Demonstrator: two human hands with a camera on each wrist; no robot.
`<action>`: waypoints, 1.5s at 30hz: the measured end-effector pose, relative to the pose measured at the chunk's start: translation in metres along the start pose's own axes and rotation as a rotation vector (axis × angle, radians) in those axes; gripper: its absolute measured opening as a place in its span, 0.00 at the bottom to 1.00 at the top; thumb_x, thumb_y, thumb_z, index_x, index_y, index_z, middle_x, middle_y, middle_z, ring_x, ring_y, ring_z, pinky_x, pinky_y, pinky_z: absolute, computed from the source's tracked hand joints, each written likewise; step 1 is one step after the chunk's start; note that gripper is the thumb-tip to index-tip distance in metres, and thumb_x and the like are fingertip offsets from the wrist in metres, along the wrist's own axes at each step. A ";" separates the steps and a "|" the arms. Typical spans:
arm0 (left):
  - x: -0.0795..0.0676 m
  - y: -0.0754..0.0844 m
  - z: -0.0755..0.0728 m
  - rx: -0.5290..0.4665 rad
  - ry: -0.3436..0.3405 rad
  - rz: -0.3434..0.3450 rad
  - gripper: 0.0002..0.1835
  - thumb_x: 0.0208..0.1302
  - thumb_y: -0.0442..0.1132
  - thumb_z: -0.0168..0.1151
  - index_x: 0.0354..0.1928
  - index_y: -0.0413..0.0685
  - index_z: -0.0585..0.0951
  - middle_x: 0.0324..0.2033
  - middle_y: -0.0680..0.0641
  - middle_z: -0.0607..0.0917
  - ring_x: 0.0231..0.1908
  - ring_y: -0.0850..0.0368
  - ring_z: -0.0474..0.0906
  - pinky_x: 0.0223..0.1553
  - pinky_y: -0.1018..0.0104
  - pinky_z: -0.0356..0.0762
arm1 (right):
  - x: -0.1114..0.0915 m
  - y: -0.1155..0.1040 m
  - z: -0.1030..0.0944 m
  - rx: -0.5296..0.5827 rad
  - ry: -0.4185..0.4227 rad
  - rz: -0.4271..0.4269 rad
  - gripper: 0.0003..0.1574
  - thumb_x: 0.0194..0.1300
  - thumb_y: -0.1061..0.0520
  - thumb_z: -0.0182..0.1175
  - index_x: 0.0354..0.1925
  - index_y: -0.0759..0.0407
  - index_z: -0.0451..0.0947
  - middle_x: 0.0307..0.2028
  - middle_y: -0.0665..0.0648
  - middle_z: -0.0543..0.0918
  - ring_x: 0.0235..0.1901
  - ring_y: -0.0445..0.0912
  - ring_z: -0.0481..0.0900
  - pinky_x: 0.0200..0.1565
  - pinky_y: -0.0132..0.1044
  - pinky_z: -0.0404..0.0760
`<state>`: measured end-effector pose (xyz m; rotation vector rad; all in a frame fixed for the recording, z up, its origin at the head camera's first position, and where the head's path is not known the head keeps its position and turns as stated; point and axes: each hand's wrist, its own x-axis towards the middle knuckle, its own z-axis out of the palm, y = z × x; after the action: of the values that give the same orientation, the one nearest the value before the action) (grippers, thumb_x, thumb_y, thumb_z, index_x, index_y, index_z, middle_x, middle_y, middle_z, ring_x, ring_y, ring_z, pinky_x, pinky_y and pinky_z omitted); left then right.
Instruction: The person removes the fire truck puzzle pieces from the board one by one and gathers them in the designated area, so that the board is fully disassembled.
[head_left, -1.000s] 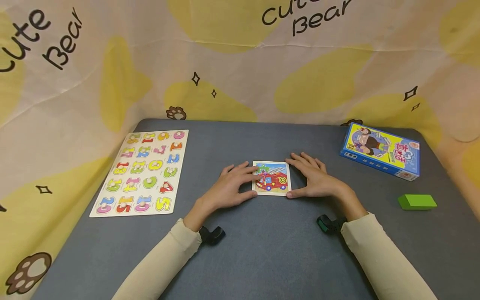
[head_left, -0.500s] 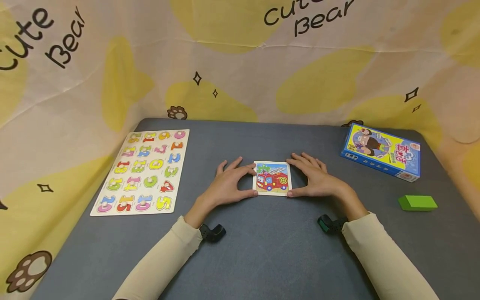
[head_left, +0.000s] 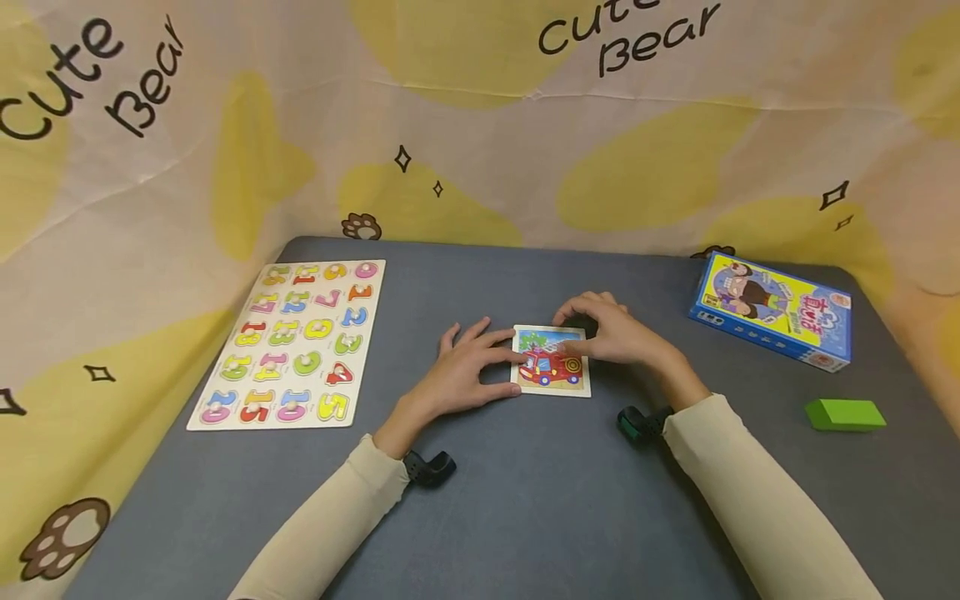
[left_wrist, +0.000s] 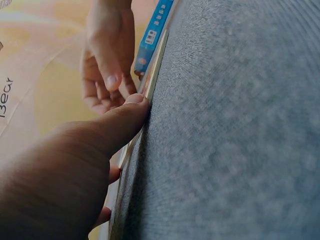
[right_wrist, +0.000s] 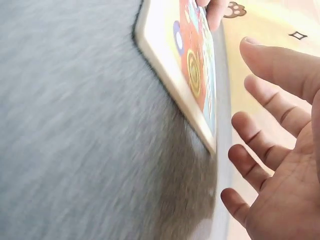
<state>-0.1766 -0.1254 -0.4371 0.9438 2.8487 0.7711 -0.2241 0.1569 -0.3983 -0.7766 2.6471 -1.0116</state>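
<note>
The puzzle (head_left: 551, 367) lies on the table (head_left: 525, 492). The left hand (head_left: 461, 375), fingers spread, touches its left edge; the right hand (head_left: 618, 332), fingers parted and gripping nothing, hovers at its right side. Farther right lie the box (head_left: 776, 310) and block (head_left: 845, 415).

We look forward and down from head height over the grey table (head_left: 480, 517); 2 wrist views, close, low and tipped sideways, face inward from left and right, sharing the fire-engine picture board (head_left: 551, 375).
</note>
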 end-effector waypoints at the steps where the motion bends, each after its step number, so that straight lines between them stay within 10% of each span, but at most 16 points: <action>1: 0.000 0.000 0.000 -0.004 0.002 0.002 0.25 0.63 0.61 0.69 0.62 0.71 0.83 0.74 0.53 0.71 0.79 0.39 0.51 0.72 0.26 0.38 | 0.004 0.000 0.001 0.012 -0.011 -0.003 0.21 0.60 0.52 0.74 0.50 0.53 0.83 0.52 0.58 0.81 0.55 0.58 0.65 0.58 0.67 0.54; 45: -0.003 0.001 -0.002 -0.032 0.002 0.022 0.24 0.64 0.60 0.68 0.62 0.69 0.83 0.74 0.51 0.71 0.79 0.38 0.51 0.73 0.28 0.38 | 0.046 -0.006 0.013 0.003 -0.222 -0.004 0.12 0.65 0.58 0.67 0.46 0.44 0.83 0.46 0.54 0.77 0.50 0.53 0.62 0.54 0.58 0.48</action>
<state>-0.1742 -0.1269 -0.4353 0.9717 2.8239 0.8172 -0.2553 0.1210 -0.4039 -0.8413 2.4554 -0.8748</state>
